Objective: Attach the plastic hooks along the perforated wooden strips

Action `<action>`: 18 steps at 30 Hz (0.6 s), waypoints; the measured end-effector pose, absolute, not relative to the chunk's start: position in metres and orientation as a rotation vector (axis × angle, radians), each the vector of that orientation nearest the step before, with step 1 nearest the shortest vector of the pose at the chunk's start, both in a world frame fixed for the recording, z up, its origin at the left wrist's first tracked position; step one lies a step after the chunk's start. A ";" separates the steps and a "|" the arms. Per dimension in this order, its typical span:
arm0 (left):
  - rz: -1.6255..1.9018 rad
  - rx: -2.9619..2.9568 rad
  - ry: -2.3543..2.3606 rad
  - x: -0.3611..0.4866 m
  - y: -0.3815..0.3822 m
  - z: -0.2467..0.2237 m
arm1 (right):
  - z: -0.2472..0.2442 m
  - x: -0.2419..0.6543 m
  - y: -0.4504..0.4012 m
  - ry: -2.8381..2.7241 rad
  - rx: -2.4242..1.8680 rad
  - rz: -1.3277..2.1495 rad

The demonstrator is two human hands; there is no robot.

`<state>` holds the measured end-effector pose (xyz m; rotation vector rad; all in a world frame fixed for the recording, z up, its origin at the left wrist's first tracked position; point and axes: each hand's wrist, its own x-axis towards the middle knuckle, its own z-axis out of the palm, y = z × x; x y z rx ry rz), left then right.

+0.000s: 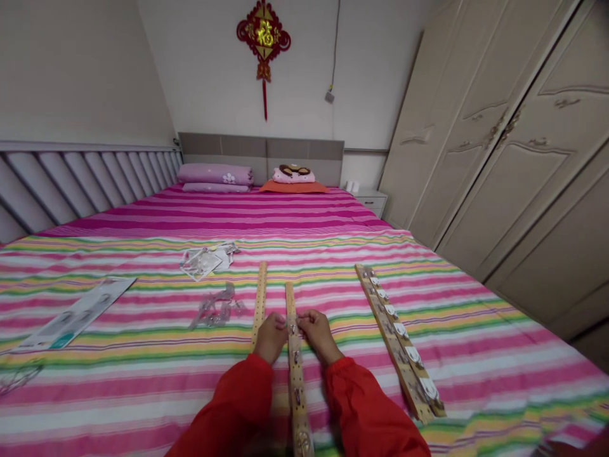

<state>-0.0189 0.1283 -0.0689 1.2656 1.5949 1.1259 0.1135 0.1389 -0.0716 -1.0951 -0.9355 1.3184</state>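
A narrow wooden strip with rows of holes lies lengthwise between my hands. Several small shiny metal pieces sit along it, some under clear plastic. My left hand pinches the left edge of a small clear plastic packet on the strip. From the other side, my right hand has its thumb and fingers closed at the packet's right edge. A second perforated wooden strip lies just left of my left hand, its near end hidden behind that hand.
To the right lie wooden strips carrying white cards and metal pieces. Loose clear packets, a pile of carded items and a long white package lie leftward on the striped bed sheet. Tangled thin wire lies at far left.
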 end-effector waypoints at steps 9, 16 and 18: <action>1.127 1.322 1.554 -0.018 0.124 -0.062 | -0.070 0.124 0.130 -1.097 -1.007 1.381; 1.102 1.349 1.532 -0.019 0.123 -0.061 | -0.072 0.126 0.132 -1.278 -1.008 1.261; 1.092 1.382 1.530 -0.019 0.122 -0.060 | -0.072 0.125 0.133 -1.272 -1.009 1.265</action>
